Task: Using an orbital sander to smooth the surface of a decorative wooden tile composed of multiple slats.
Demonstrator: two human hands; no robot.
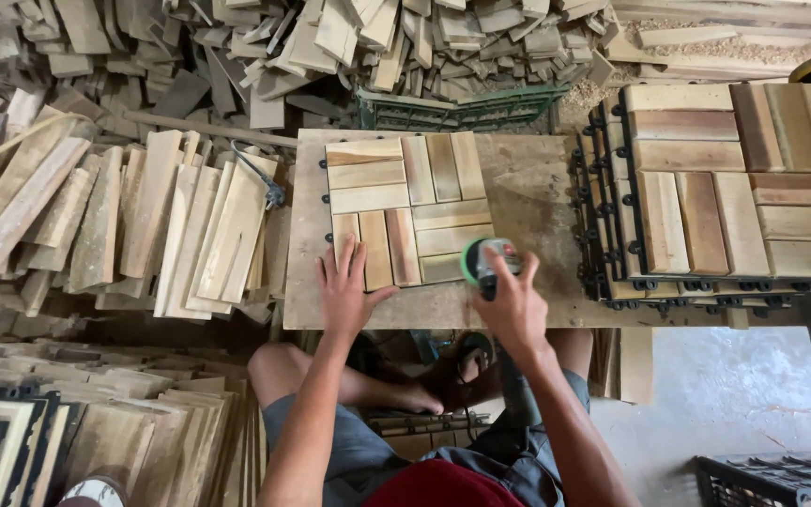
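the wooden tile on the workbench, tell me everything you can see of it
The wooden tile is a square panel of pale and reddish-brown slats set in four blocks, alternately lengthwise and crosswise. Small black tabs poke out along its left edge, suggesting a dark backing. It lies flat on the worn board of the workbench. The left hand presses flat on its near left corner, while the right hand holds a power sander with a green-rimmed disc at its near right corner. It sits apart from the stack of similar tiles to the right.

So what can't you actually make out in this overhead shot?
Head view only:
- Sander: its pad and body are covered by the right hand.
- Wood tile: its near left corner lies under the left hand.
- Black crate: cut by the bottom edge.
- Stacked tiles: cut by the right edge.
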